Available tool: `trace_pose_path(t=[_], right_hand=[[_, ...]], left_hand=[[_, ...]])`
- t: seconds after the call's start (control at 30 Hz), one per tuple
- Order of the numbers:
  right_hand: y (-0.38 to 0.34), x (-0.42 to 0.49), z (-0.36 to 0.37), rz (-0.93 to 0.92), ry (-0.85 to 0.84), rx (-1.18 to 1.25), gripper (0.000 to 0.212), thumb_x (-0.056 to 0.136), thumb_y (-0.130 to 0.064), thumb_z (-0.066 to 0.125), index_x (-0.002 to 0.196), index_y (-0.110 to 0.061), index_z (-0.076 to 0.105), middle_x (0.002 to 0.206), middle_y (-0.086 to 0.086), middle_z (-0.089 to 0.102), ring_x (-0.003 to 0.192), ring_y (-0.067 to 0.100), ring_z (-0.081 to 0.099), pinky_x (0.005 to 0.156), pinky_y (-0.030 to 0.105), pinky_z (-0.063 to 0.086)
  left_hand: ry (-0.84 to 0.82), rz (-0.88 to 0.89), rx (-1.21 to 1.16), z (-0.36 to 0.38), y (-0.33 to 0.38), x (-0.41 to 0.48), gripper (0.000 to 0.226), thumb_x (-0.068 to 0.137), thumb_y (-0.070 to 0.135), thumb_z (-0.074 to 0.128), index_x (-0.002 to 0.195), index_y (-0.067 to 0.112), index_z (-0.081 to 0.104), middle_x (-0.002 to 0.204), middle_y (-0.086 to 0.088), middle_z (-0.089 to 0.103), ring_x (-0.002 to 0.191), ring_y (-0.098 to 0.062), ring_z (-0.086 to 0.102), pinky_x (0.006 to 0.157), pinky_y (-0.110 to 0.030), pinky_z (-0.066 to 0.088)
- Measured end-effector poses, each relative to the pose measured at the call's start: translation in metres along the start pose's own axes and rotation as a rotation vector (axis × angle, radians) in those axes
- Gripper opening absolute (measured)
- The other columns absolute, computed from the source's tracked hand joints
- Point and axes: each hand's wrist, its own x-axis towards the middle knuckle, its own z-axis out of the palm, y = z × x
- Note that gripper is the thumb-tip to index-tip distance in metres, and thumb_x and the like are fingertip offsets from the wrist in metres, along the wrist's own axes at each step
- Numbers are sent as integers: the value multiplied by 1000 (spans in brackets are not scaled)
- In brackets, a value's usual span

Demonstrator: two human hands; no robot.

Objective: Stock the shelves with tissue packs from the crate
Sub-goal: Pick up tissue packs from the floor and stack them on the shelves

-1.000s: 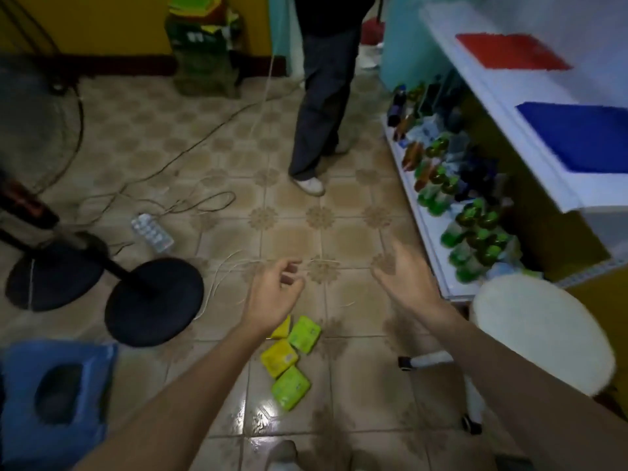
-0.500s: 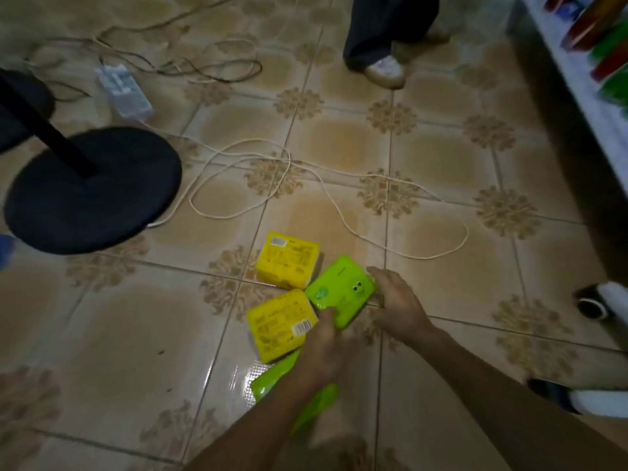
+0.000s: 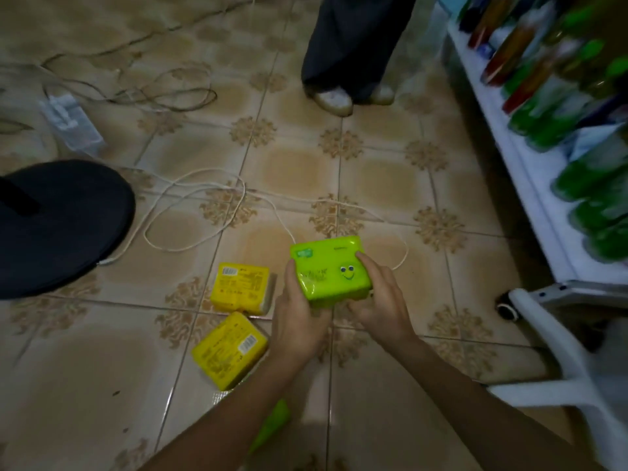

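While gripping a green tissue pack (image 3: 331, 270) from both sides, holds it seemingly just clear of the tiled floor (image 3: 384, 185), smiley print facing up. At the pack's near-left corner, left hand (image 3: 299, 321), thumb pressed against the side, other fingers wrapped beneath. At its right edge, right hand (image 3: 380, 300), fingers (image 3: 368, 265) laid over the top face. Just left of the hands, two yellow tissue packs (image 3: 241, 287) flat on the floor, nearly touching. Partly hidden under the left forearm, a second green pack (image 3: 272, 424). Beyond, a looped white cable (image 3: 190, 185). Along the right, a white shelf (image 3: 537, 198) lined with green bottles (image 3: 588, 171).
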Motion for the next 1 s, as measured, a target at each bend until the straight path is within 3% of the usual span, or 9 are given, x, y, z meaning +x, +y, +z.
trace_pose_path(t=[0.07, 0.13, 0.2, 0.3, 0.43, 0.57, 0.7, 0.83, 1.0], right_hand=[[-55, -10, -68, -49, 92, -12, 79, 68, -9, 79, 138, -12, 43, 109, 10, 50, 100, 16, 51, 84, 7, 34], [-109, -21, -140, -122, 200, -15, 73, 69, -19, 81, 134, -6, 48, 106, 8, 47, 97, 7, 45, 88, -2, 27], [-162, -30, -214, -130, 291, 5, 68, 72, -25, 79, 132, -8, 51, 110, 6, 43, 102, 5, 43, 94, 6, 32], [-237, -54, -327, -138, 452, 26, 64, 73, -31, 72, 130, -9, 53, 123, 13, 48, 114, 10, 44, 96, 13, 39], [-323, -106, -478, -118, 655, 53, 69, 72, -32, 70, 135, -20, 45, 143, 12, 39, 133, 19, 40, 99, 46, 46], [-401, -186, -628, -84, 896, -80, 76, 69, -40, 71, 137, -33, 36, 145, 5, 43, 133, 22, 43, 98, 43, 45], [-451, -295, -734, -27, 1126, -244, 68, 71, -39, 70, 133, -34, 43, 138, 5, 51, 128, 21, 47, 93, 49, 48], [-482, -423, -792, 138, 1338, -424, 69, 71, -44, 68, 135, -27, 48, 137, 2, 52, 128, 19, 47, 95, 48, 48], [-515, -598, -816, 407, 1559, -647, 67, 76, -41, 71, 136, -27, 46, 140, 0, 49, 128, 16, 45, 95, 47, 47]], left_hand=[[49, 70, -1, -31, 70, -6, 93, 69, 24, 72, 145, 14, 19, 119, -14, 59, 110, -33, 55, 84, -37, 47], [91, 134, -9, -60, 151, -18, 84, 68, 23, 78, 138, 11, 34, 118, -12, 56, 114, -32, 48, 87, -33, 39], [111, 203, -34, -86, 239, -34, 72, 65, 27, 80, 125, 6, 45, 110, -12, 56, 111, -31, 47, 81, -31, 33], [69, 311, -125, -111, 365, -69, 75, 57, 45, 72, 118, 8, 49, 108, -9, 60, 104, -28, 55, 85, -37, 44], [-23, 480, -283, -134, 534, -134, 81, 52, 52, 67, 122, 17, 47, 110, -2, 58, 105, -26, 57, 90, -45, 47], [-217, 676, -351, -147, 690, -213, 77, 54, 45, 74, 121, 17, 48, 107, -1, 60, 102, -23, 58, 84, -35, 47], [-444, 903, -414, -144, 803, -307, 65, 59, 39, 79, 115, 24, 49, 105, 6, 57, 103, -19, 54, 81, -28, 40], [-707, 1040, -527, -127, 868, -429, 60, 70, 18, 80, 121, 17, 48, 111, 5, 55, 104, -16, 54, 85, -27, 40], [-1075, 1149, -647, -108, 899, -593, 53, 78, 14, 72, 125, 16, 48, 114, 6, 55, 104, -12, 53, 85, -26, 38]])
